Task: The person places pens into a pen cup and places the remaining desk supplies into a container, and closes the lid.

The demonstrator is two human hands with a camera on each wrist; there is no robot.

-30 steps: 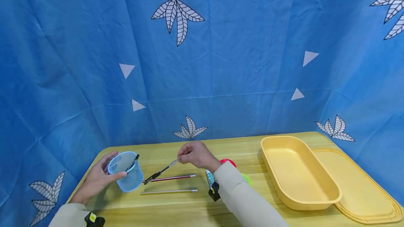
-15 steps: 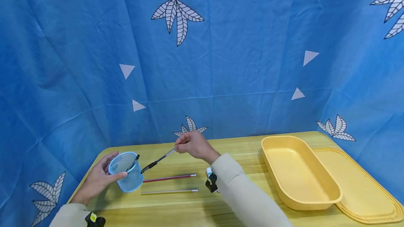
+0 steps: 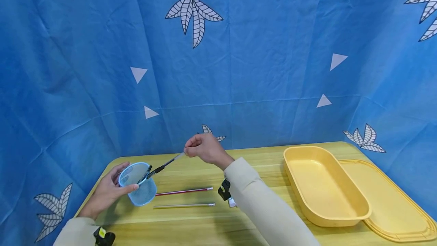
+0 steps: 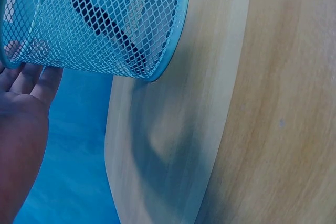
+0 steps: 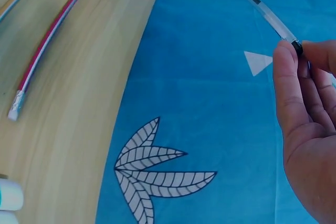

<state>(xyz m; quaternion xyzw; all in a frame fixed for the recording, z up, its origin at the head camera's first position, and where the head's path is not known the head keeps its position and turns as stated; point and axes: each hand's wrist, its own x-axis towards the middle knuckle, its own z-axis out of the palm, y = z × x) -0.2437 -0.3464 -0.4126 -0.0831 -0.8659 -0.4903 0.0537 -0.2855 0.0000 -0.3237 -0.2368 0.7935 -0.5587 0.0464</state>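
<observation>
A wood-grain table [image 3: 184,232] carries a yellow tray [image 3: 326,185] and, partly beneath it, a flat yellow lid [image 3: 403,206]. At the far left, a person's left hand [image 3: 109,189] clasps a mesh cup [image 3: 145,194], thumb at the rim and fingers round the wall. The right hand [image 3: 205,149] pinches a pen [image 3: 159,169] by its end between thumb and forefinger, its lower end at the cup's rim. Because the grip is so far back, the pen could pivot, snag on the rim or knock the second pen [image 3: 145,175] leaning inside; a slackened left hand might let the tilted cup roll over. The cup is light blue, round, its wall open diamond netting. Near it lie a red-striped pencil [image 3: 184,192] and a paler pencil [image 3: 184,206], both with eraser ends. The slim held pen slants downward, its barrel clear, with a black grip section and black end plug.
</observation>
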